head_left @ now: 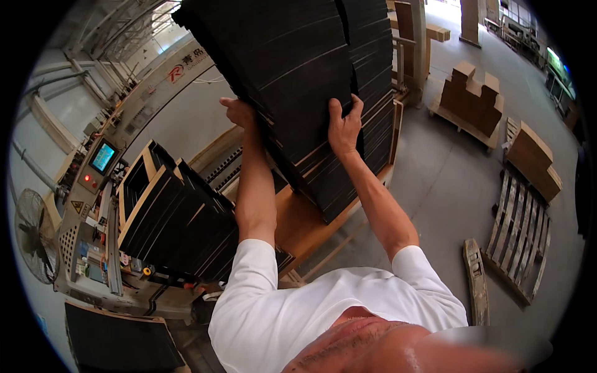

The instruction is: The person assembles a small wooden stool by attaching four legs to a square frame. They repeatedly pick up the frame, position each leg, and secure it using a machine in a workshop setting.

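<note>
"What's on the far left?"
"A lower black stack (171,217) with a pale frame, beside the machine panel (99,163). Neither hand is on it."
"And then?"
"The left hand (239,113), at the left edge of the tall black stack (298,68); I can't tell how its grip closes. The right hand (345,127) has a part-spread grip, thumb and fingers at the edge by the dark gap; whether it clamps, I can't tell."
"How far along?"
"Partway, I'd judge: the tall stack is up on the brown board (298,227), apparently being steadied; what's left doesn't show."
"Which way does it point?"
"Its long axis runs up the view, its top leaning left."
</note>
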`<state>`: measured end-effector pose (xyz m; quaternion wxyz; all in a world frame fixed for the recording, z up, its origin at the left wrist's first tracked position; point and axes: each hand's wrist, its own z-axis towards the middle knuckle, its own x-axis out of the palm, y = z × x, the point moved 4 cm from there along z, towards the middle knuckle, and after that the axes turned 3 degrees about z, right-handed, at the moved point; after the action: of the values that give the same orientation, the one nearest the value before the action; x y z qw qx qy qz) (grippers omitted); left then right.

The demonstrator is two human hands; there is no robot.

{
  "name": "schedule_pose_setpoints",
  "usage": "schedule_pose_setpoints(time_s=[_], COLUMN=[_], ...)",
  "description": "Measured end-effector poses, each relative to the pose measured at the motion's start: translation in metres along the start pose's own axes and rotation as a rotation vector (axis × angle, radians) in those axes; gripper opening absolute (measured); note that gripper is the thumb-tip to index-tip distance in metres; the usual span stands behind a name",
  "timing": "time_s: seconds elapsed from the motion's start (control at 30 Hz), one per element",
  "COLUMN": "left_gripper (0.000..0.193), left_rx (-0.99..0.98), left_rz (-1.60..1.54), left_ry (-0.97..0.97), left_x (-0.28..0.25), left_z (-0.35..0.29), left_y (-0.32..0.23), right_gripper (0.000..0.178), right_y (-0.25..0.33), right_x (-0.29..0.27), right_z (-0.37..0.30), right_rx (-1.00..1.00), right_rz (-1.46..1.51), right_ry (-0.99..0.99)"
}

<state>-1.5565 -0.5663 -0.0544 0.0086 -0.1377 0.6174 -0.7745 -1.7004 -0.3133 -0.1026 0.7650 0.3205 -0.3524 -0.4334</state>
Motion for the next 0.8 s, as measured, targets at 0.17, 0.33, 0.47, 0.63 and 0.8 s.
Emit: schedule_pose_setpoints(time_s=[0.17, 0.33, 0.47, 0.63, 0.8], left_gripper=[0.076, 0.064, 0.067, 0.061, 0.056], left_rx=[0.038, 0.083, 0.251, 0.512, 0.533], left_rz=[-0.162, -0.522, -0.496, -0.031, -0.001], left_ry=[0.153, 0.382, 0.296, 0.043, -0.026], left_x=[-0.008, -0.002, 0.008, 0.002, -0.002], left_z=[0.009, 0.017, -0.008, -0.024, -0.034], left_y=[0.017, -0.007, -0.056, -0.071, -0.079], right_gripper=[0.074, 0.073, 0.074, 0.071, 0.073], right_y=[0.028, 0.062, 0.077, 0.077, 0.080], right_x=[-0.012, -0.011, -0.006, 0.011, 0.017], right_z=[-0.003, 0.024, 0.062, 0.066, 0.066], right_rx=[-0.101, -0.109, -0.057, -0.024, -0.059], right_rz=[0.064, 0.101, 0.064, -0.024, -0.025], right_ry=[0.077, 0.117, 0.071, 0.024, -0.076])
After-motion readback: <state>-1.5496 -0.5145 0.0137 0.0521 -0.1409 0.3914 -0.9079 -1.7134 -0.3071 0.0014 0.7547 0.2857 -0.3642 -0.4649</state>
